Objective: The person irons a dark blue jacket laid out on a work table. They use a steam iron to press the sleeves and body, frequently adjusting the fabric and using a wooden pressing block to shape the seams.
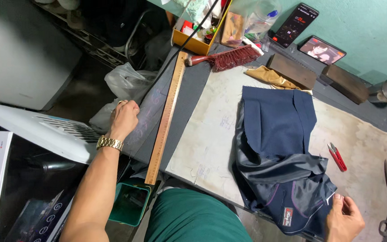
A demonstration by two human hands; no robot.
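one navy garment [277,148] touching right fingers [337,199]

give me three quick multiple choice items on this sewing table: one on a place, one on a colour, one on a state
1. Where does the long wooden ruler lie?
A. left of the navy garment
B. on top of it
C. right of it

2. What colour are the thread snips?
A. yellow
B. red
C. green

3. What is the right hand doing?
A. resting on the ruler
B. holding the brush
C. pinching a thread at the garment's edge

Answers: 1 A, it runs along the table's left side; 2 B, red handles show; 3 C, fingertips meet at the lower hem.
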